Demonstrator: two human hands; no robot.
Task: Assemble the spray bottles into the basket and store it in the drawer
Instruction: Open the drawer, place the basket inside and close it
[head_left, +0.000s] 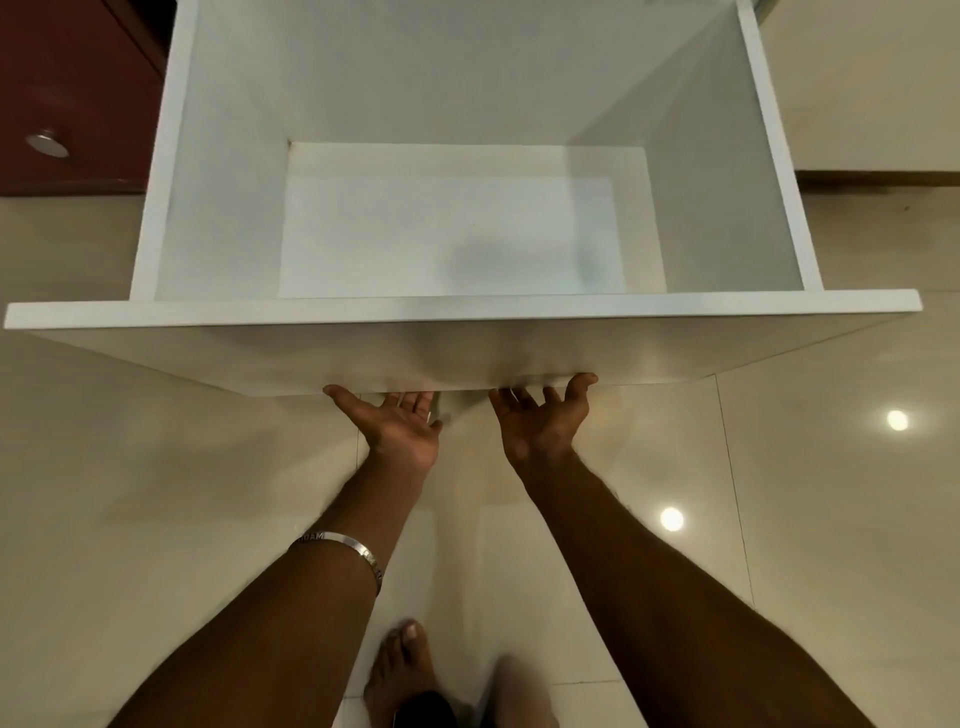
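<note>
**Drawer out, both hands under its front panel**

The white drawer (467, 218) stands pulled out over the floor and fills the view from 9 to 3 o'clock. Its front panel runs left to right, the long axis of the view; its side walls run back toward 12 o'clock, into the cabinet. The opening faces up, showing a bare white bottom.

The left hand (397, 423) and right hand (545, 423) sit side by side, slightly apart, at the panel's lower edge near 6 o'clock. Both palms face up with fingers spread; the fingertips pass under the edge, so whether they curl on it cannot be told.

A silver bangle (345, 548) circles the left wrist; its engraved letters are too blurred to read.

A dark red cabinet front (67, 93) with a round metal knob (48, 144) lies at 10 o'clock. The floor (779, 519) is glossy cream tile carrying two bright light reflections at 4 o'clock. Bare feet (400, 670) show at 6 o'clock.
</note>
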